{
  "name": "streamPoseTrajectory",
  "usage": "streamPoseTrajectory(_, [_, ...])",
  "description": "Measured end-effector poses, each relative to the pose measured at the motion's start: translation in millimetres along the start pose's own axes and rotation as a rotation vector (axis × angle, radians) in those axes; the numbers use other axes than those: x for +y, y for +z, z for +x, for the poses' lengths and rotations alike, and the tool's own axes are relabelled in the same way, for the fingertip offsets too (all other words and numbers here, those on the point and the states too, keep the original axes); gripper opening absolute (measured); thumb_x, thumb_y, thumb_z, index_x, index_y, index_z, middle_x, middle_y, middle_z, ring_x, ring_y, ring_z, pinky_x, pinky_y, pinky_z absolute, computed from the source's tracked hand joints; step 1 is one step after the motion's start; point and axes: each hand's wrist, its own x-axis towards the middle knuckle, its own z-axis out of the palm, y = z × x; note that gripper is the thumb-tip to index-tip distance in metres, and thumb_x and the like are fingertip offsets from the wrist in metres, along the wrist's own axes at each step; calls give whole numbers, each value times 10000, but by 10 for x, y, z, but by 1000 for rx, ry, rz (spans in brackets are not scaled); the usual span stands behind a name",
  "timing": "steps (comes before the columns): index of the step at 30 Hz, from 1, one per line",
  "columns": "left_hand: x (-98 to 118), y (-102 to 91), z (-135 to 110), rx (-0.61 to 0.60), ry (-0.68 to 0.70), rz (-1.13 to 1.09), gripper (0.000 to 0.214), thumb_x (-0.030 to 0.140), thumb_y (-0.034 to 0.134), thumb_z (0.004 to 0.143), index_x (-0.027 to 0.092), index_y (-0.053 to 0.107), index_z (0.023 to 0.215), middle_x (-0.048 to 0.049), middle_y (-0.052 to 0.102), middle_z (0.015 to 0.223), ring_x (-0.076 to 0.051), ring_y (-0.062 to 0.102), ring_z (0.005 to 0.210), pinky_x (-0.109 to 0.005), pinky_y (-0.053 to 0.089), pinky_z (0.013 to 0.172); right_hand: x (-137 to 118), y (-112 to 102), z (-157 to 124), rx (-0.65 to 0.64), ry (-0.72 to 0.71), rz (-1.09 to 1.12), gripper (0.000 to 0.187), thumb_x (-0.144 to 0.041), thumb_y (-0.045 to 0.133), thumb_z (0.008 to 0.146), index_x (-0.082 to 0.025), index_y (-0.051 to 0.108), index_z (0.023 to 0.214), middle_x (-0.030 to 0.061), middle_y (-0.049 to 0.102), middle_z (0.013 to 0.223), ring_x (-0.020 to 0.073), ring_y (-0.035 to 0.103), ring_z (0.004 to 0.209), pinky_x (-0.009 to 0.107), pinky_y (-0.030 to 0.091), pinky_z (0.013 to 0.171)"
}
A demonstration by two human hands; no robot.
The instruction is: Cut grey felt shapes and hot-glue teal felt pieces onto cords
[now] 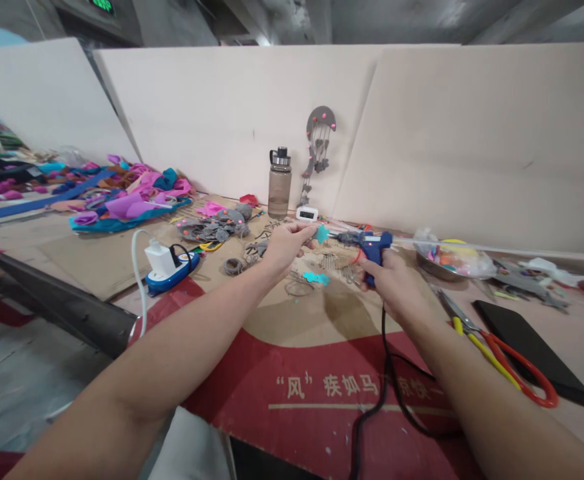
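In front of the tall translucent grey-brown bottle with a black lid (279, 190), the left hand (287, 248) is pinching a small flat teal piece with a scalloped edge (323, 234), its thumb and fingers drawn nearly together; the piece is sitting forward and to the right of the bottle. Farther right of the bottle, the right hand (388, 272) is wrapping its fingers around the handle of a blue plastic glue gun with a dark nozzle (375, 245); whether a finger is pressing the trigger is not showing clearly. The nozzle is pointing leftward at the teal piece, too close to judge contact. The step in hand is probably glue application. For a clean result, the operator should be gripping the margin farthest from the nozzle, keeping fingertips off hot metal, steadying both wrists and squeezing lightly for a small bead. The thin black cord (387, 367), running nearer the operator than the bottle, should be trailing slack, without tugging the gun.
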Motion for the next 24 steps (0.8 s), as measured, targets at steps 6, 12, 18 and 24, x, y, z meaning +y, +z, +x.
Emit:
streamPoseTrajectory(6, [-27,70,-47,67,100,97,148,290,684,739,144,706,748,-19,683,734,-78,561,638,-186,388,565,195,-171,80,-94,129,-309,294,-373,670,675,-254,440,535,39,529,471,210,549,489,354,470,464])
streamPoseTrajectory(12, [41,110,-163,140,469,480,67,238,673,771,195,720,753,-57,692,924,-176,608,933,-275,456,791,-182,-33,-50,25,-76,-381,181,-396,560,776,-228,506,734,40,590,726,216,582,738,416,484,759])
streamPoseTrajectory(18, [80,202,-268,85,660,660,50,169,678,765,199,700,731,-74,672,984,-196,592,1020,-340,432,953,-496,358,-251,-95,197,583,434,-372,756,606,-240,411,835,-20,628,839,157,643,813,332,505,782])
streamPoseTrajectory(24, [64,253,-319,35,422,491,72,207,635,795,186,699,770,-35,704,797,-131,625,743,-244,472,725,-542,348,-284,-88,270,611,359,-335,720,677,-244,414,841,-122,402,597,58,366,466,210,393,494])
